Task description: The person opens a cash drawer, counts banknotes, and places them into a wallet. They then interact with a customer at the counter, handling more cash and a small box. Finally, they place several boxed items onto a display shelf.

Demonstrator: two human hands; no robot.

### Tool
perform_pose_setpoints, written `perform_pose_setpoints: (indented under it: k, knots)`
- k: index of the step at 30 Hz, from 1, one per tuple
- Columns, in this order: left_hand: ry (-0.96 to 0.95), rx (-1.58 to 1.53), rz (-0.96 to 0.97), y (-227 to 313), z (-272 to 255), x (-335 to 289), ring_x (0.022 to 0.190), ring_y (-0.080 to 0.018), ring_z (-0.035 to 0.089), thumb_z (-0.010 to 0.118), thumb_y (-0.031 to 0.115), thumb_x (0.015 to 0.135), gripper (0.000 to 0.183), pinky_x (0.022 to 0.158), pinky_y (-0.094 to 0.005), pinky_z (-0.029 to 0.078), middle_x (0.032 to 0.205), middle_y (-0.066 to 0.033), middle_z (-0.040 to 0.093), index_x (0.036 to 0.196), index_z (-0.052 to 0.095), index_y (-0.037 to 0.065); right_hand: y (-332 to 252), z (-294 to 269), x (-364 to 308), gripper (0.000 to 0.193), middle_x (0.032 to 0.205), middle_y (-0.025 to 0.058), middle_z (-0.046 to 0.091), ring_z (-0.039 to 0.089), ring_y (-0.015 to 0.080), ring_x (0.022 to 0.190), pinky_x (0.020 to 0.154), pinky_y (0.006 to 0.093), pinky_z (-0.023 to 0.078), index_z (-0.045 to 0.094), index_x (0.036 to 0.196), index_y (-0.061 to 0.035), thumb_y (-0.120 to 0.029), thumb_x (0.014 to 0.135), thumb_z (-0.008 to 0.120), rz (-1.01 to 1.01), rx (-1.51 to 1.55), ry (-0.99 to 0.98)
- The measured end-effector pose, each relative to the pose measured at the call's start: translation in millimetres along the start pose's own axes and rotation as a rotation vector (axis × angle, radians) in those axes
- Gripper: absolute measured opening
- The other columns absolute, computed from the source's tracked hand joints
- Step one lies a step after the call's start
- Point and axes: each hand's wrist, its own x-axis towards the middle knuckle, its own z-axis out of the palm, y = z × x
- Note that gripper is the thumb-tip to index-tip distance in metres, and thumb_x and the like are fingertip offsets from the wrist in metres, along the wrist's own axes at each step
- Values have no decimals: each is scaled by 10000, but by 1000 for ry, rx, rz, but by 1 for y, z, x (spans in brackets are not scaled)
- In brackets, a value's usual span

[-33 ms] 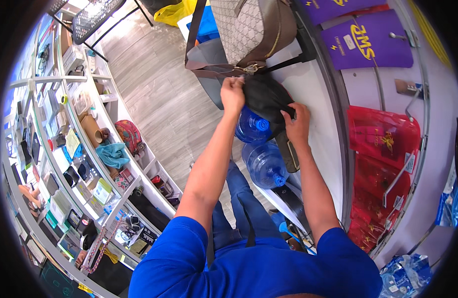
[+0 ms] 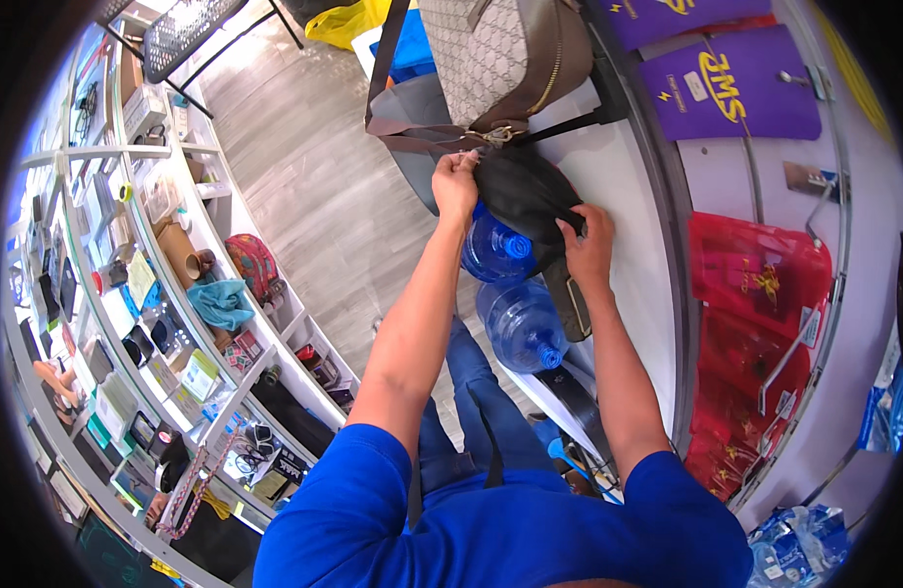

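Observation:
A soft black bag [image 2: 528, 193] lies slumped on the white ledge in front of me. My left hand [image 2: 456, 186] is closed in a pinch at its far left end, where the brown strap [image 2: 412, 129] of a larger bag passes close by; exactly which part the fingertips hold is too small to see. At its right side, my right hand [image 2: 590, 238] grips the black edge between thumb and fingers. Just beyond stands a patterned beige and brown bag [image 2: 505, 64] with a gold zip and clasp. Below the black bag are two blue water jugs [image 2: 520, 318].
A grey seat-like surface [image 2: 409, 98] sits behind the left hand. On the right wall hang purple packets [image 2: 731, 88] and red pouches [image 2: 760, 260] on hooks. Crowded glass shelves [image 2: 128, 284] line the left, with a black metal chair [image 2: 192, 39] farther back.

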Motion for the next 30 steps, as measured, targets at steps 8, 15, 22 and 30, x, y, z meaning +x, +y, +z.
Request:
perform_pose_setpoints:
  k: [8,15,22,30]
  knots:
    - [303,-90,-107,-74,20,41,843,-181,620,747,277,954,282,778,-347,502,900,-71,717,1021,712,5,-19,-8,26,387,1249,157,617,557,357,1204,1029,460,436,629,1202,-52,-145,865,796,-185,-44,17]
    - [-43,-125,-86,-40,-141,-142,944,-168,632,601,286,1039,273,889,-319,508,1002,-86,685,1144,626,35,-119,3,-57,279,1173,107,661,620,228,1072,899,353,489,657,1201,-49,-216,981,698,20,259,-222]
    - [64,43,36,76,-317,-405,1039,-192,642,601,289,1043,302,915,-340,511,1117,-104,671,1216,632,44,-251,56,-157,246,927,60,713,643,136,819,762,294,525,706,1113,6,-218,1021,658,-219,427,-973]
    - [1383,151,615,87,-454,-762,950,-170,628,657,104,971,192,847,-314,497,1024,-89,670,1156,650,55,-487,-55,-300,192,905,57,691,612,120,819,762,280,506,711,1087,-5,-159,979,677,-872,759,-1278]
